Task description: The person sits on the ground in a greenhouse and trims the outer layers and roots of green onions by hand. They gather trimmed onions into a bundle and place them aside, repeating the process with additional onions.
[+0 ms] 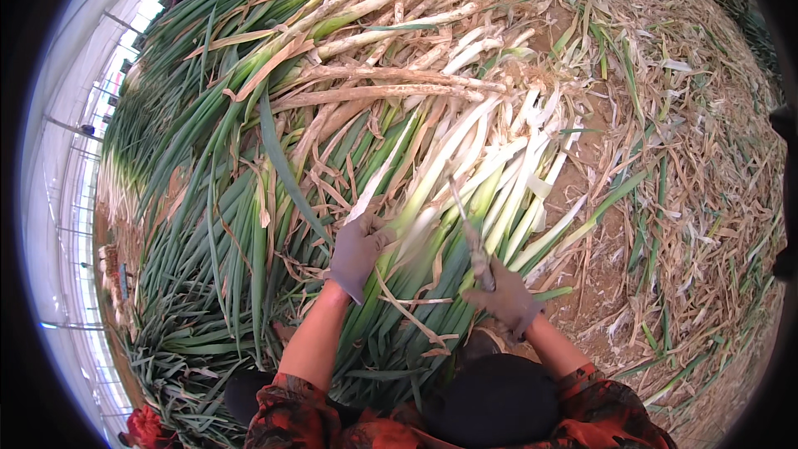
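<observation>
My left hand [361, 249], in a greyish glove, has its fingers curled in on a pale, papery leaf strip [386, 168] that sticks up from them. Just right of those fingers, a whitish-green piece is blurred. In my gloved right hand [508, 299] is a slim knife-like tool [474, 243], held by its handle and pointing away from me over the stalks. Beneath both hands lie long green onions [499, 199], white ends away from me and green leaves towards my knees. I cannot tell whether the tool touches a stalk.
Unpeeled green onions [386, 93] with brown skins and roots are heaped beyond. Dry peelings [698, 199] cover the soil at the right. Pale-based green onions [124, 181] stand bunched at far left, near a plastic greenhouse wall [62, 156]. My dark-clad knee [492, 399] is close below.
</observation>
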